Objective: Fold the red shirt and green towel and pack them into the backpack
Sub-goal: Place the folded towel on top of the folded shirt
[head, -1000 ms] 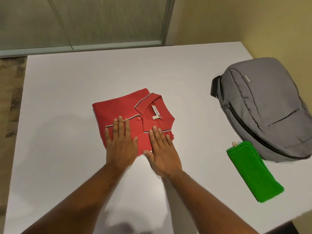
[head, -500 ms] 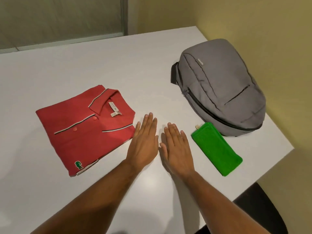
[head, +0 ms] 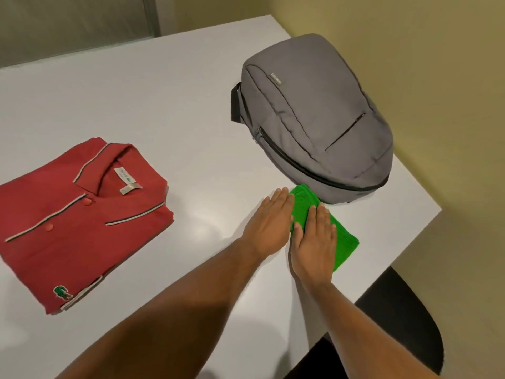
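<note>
While both palms lie flat with fingers straight, the left hand (head: 269,225) and right hand (head: 314,242) press side by side on the folded green towel (head: 345,242), which sits on the white table (head: 191,110) touching the near edge of the grey backpack (head: 314,116). The backpack lies on its back, its main zip closed. Well apart to the left, the folded red shirt (head: 82,222) rests collar-up, a green crocodile logo at its near corner
</note>
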Tool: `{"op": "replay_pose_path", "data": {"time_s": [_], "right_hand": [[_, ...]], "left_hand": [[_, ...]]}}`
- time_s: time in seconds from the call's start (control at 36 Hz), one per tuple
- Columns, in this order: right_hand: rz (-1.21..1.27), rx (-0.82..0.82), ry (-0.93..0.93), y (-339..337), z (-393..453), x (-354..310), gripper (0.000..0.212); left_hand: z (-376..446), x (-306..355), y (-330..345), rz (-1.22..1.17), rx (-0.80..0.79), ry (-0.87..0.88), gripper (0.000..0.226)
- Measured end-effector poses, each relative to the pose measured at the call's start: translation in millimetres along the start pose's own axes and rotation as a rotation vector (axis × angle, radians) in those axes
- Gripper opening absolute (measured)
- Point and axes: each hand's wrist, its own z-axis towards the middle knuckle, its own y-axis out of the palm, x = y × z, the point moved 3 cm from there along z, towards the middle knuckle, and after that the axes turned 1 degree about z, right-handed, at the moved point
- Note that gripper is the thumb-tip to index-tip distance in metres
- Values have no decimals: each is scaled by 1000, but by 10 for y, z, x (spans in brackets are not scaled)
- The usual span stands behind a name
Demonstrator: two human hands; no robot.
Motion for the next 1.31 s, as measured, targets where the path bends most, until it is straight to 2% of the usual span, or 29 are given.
{"op": "replay_pose_path", "data": {"time_s": [0.17, 0.25, 0.42, 0.58, 0.67, 0.75, 0.83, 0.92, 1.03, 1.14, 1.31], "right_hand": [[7, 2, -1, 94, -94, -236, 62], [24, 1, 4, 114, -153, -450, 62], [98, -34, -31, 84, -286, -847, 60], [206, -7, -71, 32, -302, -967, 47], [245, 6, -64, -26, -269, -1021, 43], [250, 6, -40, -37, -249, -1062, 41], [238, 0, -76, -31, -281, -1104, 46], [220, -12, -123, -10, -354, -1164, 47], [230, -33, -156, 13, -444, -1290, 35], [408, -149, -153, -55, -501, -1559, 30], [563, -133, -248, -339, -590, -2171, 24]], "left_hand": [[-69, -143, -37, -94, 22, -62, 57], [-128, -228, -127, -102, 91, -70, 54], [-205, -467, -331, -101, 204, -233, 30], [-305, -686, -492, -144, 85, -430, 27], [-378, -749, -594, -91, 9, -468, 21], [-477, -821, -687, -65, 14, -484, 11], [-611, -880, -821, -78, 103, -450, 12], [-765, -965, -986, -187, 202, -419, 17], [-981, -1103, -1210, -279, 280, -422, 20], [-1191, -1261, -1443, -254, 423, -428, 22], [-1503, -1531, -1951, -217, 751, -473, 19]]}}
